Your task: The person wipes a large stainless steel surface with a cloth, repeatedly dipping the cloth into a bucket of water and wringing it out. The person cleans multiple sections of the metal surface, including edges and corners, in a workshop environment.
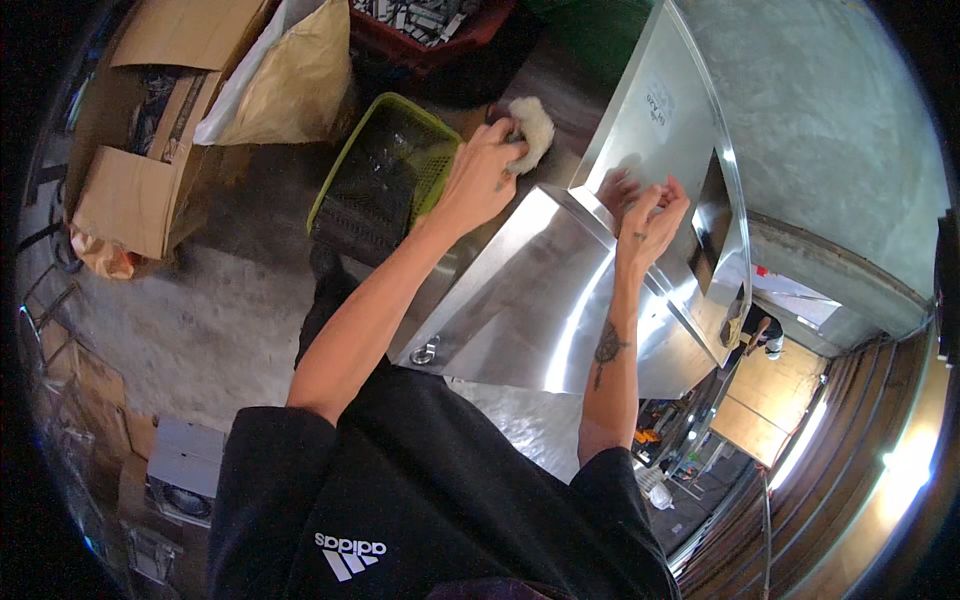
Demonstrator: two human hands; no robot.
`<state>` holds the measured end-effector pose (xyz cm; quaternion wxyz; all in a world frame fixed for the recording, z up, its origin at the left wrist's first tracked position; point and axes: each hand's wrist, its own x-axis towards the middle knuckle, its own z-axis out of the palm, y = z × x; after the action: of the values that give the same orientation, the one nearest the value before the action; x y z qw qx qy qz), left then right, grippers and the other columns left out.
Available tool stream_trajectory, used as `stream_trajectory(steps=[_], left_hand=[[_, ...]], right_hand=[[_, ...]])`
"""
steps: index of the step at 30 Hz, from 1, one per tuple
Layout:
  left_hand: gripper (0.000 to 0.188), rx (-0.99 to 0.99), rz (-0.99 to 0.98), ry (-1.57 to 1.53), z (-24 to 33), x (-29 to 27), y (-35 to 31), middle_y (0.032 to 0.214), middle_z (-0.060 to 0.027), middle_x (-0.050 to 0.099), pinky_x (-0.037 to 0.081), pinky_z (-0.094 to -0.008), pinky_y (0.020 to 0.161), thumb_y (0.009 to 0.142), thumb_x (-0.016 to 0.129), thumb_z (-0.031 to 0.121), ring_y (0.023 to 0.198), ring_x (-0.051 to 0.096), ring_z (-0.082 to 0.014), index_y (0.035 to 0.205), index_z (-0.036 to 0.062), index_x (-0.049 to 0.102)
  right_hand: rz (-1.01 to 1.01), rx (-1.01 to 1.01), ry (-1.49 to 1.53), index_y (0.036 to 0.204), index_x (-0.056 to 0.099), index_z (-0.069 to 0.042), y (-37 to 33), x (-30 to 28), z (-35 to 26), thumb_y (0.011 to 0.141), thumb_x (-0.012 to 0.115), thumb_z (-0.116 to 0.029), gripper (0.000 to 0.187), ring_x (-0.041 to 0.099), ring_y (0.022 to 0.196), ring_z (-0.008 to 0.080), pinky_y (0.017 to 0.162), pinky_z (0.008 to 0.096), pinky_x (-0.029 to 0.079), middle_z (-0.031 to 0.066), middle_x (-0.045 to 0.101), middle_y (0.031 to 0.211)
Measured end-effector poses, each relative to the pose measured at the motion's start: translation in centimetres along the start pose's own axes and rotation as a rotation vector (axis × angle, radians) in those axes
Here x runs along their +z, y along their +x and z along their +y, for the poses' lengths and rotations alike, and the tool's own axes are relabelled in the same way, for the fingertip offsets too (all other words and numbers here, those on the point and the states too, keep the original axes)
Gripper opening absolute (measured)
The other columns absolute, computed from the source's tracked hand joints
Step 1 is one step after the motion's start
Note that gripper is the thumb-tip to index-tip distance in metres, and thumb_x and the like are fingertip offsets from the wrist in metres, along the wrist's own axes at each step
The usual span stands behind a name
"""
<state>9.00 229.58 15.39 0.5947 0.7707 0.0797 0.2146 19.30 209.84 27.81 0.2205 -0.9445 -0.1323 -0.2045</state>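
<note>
A pale, fluffy wad of cloth (534, 134) is gripped in my left hand (483, 175), its fingers closed round it, above and left of a shiny sheet-metal cabinet (510, 300). A round metal fitting (425, 351) sits near the cabinet's lower left corner. My right hand (652, 225) is raised at the cabinet's upper edge, fingers bent but apart, with nothing visible in it. Behind it rises a large metal panel (640, 110) with a dark marking, reflecting the fingers. Whether the right fingertips touch the metal I cannot tell.
A green plastic basket (345, 165) stands beyond my left forearm. Farther left are an open cardboard box (125, 195) and a tan sack (290, 95). A red bin (430, 55) of small metal parts is at the top. Another person (768, 335) is far off right.
</note>
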Motion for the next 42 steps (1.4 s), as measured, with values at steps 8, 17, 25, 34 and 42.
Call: stream_trajectory(steps=[8, 17, 25, 34, 42], left_hand=[[0.042, -0.006, 0.003, 0.040, 0.8, -0.2, 0.3, 0.136, -0.0248, 0.058, 0.046, -0.0511, 0.106, 0.076, 0.063, -0.007, 0.124, 0.055, -0.0451, 0.116, -0.0010, 0.072], [0.033, -0.176, 0.317, 0.077, -4.1, -2.0, -0.4, 0.128, -0.0240, 0.063, 0.052, -0.0471, 0.098, 0.089, 0.065, 0.001, 0.114, 0.062, -0.0465, 0.121, -0.0001, 0.068], [0.028, -0.407, 0.354, 0.108, -9.5, -6.5, -14.7, 0.124, -0.0226, 0.068, 0.051, -0.0409, 0.100, 0.095, 0.067, 0.011, 0.118, 0.066, -0.0389, 0.120, -0.0020, 0.070], [0.041, -1.205, -0.431, 0.671, -17.0, -18.6, -44.9, 0.100, -0.0243, 0.072, 0.053, -0.0458, 0.083, 0.098, 0.057, 0.029, 0.097, 0.071, -0.0390, 0.117, -0.0067, 0.067], [0.035, -0.331, -0.726, 0.831, -15.9, -20.8, -64.3, 0.090, -0.0203, 0.075, 0.053, -0.0522, 0.071, 0.090, 0.057, 0.028, 0.084, 0.071, -0.0389, 0.101, 0.0004, 0.074]], right_hand=[[0.009, -0.012, -0.004, 0.135, 0.056, 0.004, 0.2, 0.5, 0.2, 0.105, 0.056, -0.023, 0.041, 0.061, 0.102, 0.0296, 0.094, 0.0431, 0.049, 0.0176, 0.062, 0.110], [0.052, -0.086, 0.012, 0.134, 0.055, 0.006, 0.3, 0.3, 1.3, 0.108, 0.052, -0.028, 0.043, 0.060, 0.102, 0.0328, 0.092, 0.0448, 0.047, 0.0205, 0.060, 0.113], [0.046, -0.051, 0.162, 0.136, 0.057, 0.003, 0.1, 0.1, 3.7, 0.106, 0.055, -0.025, 0.041, 0.060, 0.112, 0.0288, 0.097, 0.0431, 0.046, 0.0193, 0.062, 0.121], [0.120, -0.290, 0.395, 0.127, 0.059, 0.004, -13.8, -9.1, 5.0, 0.100, 0.063, -0.008, 0.030, 0.055, 0.093, 0.0215, 0.081, 0.0354, 0.048, 0.0147, 0.058, 0.110], [-0.130, 0.264, 0.418, 0.125, 0.062, 0.002, -47.9, -19.3, 19.8, 0.104, 0.059, -0.009, 0.023, 0.057, 0.087, 0.0263, 0.083, 0.0391, 0.050, 0.0151, 0.062, 0.104]])
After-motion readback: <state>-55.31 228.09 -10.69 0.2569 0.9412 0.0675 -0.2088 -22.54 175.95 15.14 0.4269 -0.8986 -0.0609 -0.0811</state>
